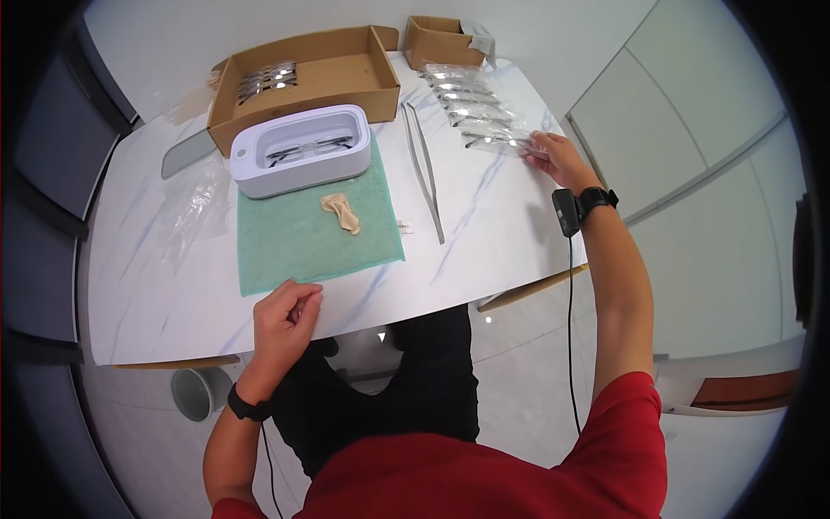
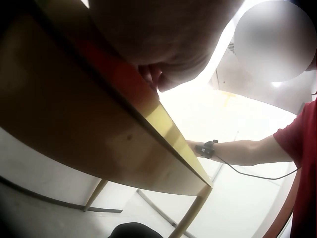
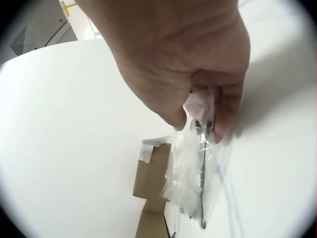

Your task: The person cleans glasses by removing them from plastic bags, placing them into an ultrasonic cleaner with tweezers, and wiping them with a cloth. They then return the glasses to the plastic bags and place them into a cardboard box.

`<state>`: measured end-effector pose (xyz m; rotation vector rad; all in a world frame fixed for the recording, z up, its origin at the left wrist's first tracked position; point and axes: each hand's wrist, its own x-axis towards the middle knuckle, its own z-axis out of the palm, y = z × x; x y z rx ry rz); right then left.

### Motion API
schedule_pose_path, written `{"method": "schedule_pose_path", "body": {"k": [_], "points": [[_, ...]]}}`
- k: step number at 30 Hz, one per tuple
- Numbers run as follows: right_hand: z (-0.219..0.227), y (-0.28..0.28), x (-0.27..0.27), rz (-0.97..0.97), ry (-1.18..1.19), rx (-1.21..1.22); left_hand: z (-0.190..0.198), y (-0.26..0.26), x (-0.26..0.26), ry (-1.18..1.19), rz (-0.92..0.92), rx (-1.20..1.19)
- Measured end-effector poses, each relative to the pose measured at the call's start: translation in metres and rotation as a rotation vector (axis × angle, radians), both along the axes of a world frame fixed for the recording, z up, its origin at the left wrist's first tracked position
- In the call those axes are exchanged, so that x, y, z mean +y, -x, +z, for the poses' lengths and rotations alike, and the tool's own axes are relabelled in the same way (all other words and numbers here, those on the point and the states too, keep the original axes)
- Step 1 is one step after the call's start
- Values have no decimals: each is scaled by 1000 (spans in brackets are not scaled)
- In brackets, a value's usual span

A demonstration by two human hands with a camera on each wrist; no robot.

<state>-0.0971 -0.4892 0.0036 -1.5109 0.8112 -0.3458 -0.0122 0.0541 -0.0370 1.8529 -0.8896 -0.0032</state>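
My right hand [image 1: 560, 160] pinches one end of a clear plastic bag with a pair of glasses [image 1: 497, 140] inside, at the near end of a row of bagged glasses [image 1: 467, 97]. In the right wrist view, thumb and fingers grip the crumpled end of the bag [image 3: 190, 168], and a dark temple shows through the film. My left hand [image 1: 285, 316] rests at the table's front edge, fingers loosely curled and holding nothing. A lilac ultrasonic cleaner [image 1: 303, 177] on a green cloth [image 1: 285, 246] has glasses [image 1: 309, 149] in its basin.
A cardboard tray [image 1: 346, 97] with several glasses [image 1: 268, 82] stands behind the cleaner. Long tweezers [image 1: 424, 173] lie right of the cloth, and beige finger cots [image 1: 341, 213] lie on it. Left are a grey lid [image 1: 186, 156] and plastic bags [image 1: 190, 208]. A small carton [image 1: 445, 43] stands at the back.
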Motion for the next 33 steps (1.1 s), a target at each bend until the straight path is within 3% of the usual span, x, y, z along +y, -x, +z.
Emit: {"method": "schedule_pose_path", "body": {"k": [6, 19, 25, 33], "points": [[-21, -4, -29, -11, 86, -29, 4, 1, -1, -35, 8, -35], [-21, -14, -21, -113, 195, 14, 4, 3, -1, -39, 17, -47], [-26, -20, -30, -56, 351, 49, 4, 4, -1, -35, 24, -48], [-46, -32, -41, -135, 546, 110, 5, 5, -2, -38, 35, -43]]}}
